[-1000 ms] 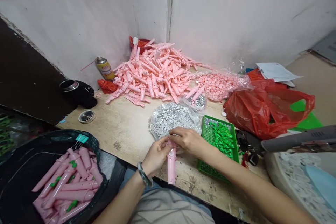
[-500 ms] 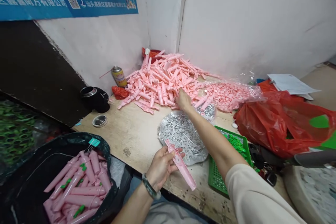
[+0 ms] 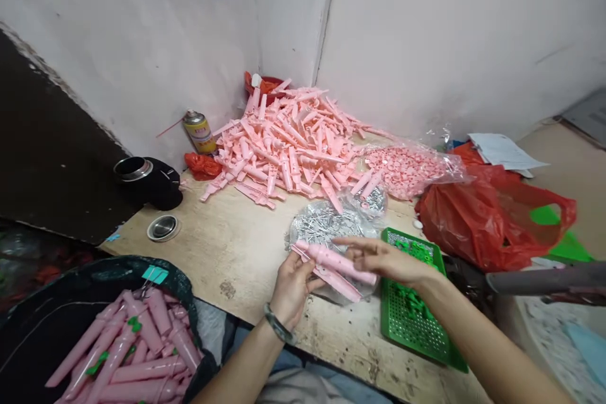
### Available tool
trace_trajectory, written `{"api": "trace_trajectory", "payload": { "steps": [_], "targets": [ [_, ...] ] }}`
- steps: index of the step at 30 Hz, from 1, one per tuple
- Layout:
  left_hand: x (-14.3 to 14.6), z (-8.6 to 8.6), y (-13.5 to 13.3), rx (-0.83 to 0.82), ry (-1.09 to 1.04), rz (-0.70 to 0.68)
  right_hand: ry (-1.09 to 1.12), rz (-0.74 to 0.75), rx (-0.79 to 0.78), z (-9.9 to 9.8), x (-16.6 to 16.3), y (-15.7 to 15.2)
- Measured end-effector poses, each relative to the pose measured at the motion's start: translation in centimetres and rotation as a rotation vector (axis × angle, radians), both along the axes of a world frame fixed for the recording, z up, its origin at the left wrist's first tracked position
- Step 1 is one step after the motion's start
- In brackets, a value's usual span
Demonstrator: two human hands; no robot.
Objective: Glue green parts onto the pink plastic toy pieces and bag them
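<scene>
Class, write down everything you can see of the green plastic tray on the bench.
The green plastic tray is a shallow rectangular tray with a raised rim and a base perforated in a regular grid of small holes. Bright green moulded parts lie heaped along its far end, with a few more in the middle. It rests on the scuffed wooden bench, right of the foil bag. The person's right hand is just above its near-left edge, not clearly touching it.
</scene>
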State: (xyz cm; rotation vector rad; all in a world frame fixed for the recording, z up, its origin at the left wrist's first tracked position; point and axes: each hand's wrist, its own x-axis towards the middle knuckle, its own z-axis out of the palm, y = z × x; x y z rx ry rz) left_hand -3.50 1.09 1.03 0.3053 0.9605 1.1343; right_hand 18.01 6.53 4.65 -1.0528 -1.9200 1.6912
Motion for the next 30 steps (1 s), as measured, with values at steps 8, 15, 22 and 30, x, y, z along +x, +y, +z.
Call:
{"api": "trace_trajectory", "payload": {
  "steps": [8,15,22,30],
  "targets": [
    [2.7,0.5,-1.5,0.052,0.077,-0.046,-0.281,-0.444,0.577,-2.5,-3.3,-6.8],
    [4.9,0.1,-3.8,0.082,0.121,0.082,-0.221,-0.549,0.716,-3.5,-2.1,-9.9],
    [5.9,0.3,-5.5,0.105,0.091,0.023,-0.294,-0.589,0.772,-4.0,-2.4,-11.9],
    [5.9,0.3,-5.4,0.113,0.098,0.021,-0.282,-0.573,0.782,-4.3,-2.6,-11.7]
  ]
}}
